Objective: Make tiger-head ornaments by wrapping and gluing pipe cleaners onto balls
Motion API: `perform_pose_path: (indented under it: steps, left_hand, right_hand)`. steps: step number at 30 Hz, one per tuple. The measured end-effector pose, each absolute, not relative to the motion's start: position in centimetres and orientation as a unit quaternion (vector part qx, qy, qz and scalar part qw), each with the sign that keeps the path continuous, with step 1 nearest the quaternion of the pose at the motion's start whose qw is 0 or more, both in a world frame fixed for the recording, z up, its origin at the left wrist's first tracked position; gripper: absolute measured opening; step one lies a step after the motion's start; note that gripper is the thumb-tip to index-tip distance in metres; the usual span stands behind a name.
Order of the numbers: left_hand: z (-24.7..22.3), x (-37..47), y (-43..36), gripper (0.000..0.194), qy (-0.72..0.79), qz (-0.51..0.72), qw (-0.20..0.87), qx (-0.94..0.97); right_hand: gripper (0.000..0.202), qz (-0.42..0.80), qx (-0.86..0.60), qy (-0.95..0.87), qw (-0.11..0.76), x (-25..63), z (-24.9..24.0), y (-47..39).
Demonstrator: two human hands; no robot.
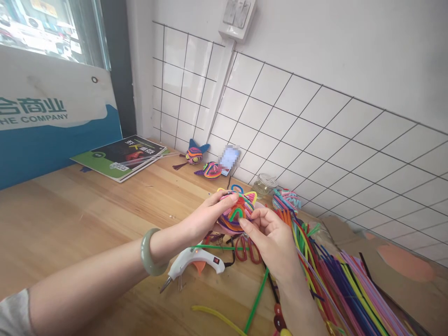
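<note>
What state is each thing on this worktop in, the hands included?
Left hand: holding the craft piece
Right hand: thumb at the craft piece's front
Craft piece: held in both hands
Glue gun: lying down, nozzle toward the wearer
Red-handled scissors: lying down; blades hidden, so open or closed unclear
Phone: propped up, screen lit, content blurred
Magazine: closed, flat
Glass jar: upright; lid unclear

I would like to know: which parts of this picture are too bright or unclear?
Head view: the bright window at upper left is washed out; head view: the pale-blue rectangular phone screen is pixelated; head view: the rounded multicoloured pipe-cleaner craft looks soft in fine detail.
</note>
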State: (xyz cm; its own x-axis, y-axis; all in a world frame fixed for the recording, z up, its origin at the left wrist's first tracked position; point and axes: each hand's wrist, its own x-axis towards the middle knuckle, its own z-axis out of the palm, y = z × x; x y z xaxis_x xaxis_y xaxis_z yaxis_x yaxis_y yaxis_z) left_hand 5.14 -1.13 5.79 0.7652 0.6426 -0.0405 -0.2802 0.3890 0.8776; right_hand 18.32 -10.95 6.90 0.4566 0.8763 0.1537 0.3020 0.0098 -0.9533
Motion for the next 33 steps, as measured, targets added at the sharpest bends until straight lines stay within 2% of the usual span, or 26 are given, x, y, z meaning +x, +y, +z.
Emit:
perform_pose_path:
  steps: [9, 18, 33]
  left_hand:
    - [5.79, 5.09, -1.16, 0.051, 0.191, 0.285, 0.803, 0.488]
    - [5.74, 5.16, -1.48, 0.061, 0.180, 0.388, 0.712, 0.557]
    - [6.02, 4.76, -1.76, 0.064, 0.183, 0.412, 0.664, 0.597]
  right_hand:
    - [0.036, 0.264, -0.651, -0.454, 0.548, 18.43, 6.88, -11.05]
    - [0.033, 0.237, -0.650, -0.469, 0.549, 18.25, 7.28, -11.49]
    - [0.029, 0.202, -0.654, -0.500, 0.531, 18.39, 7.46, -11.52]
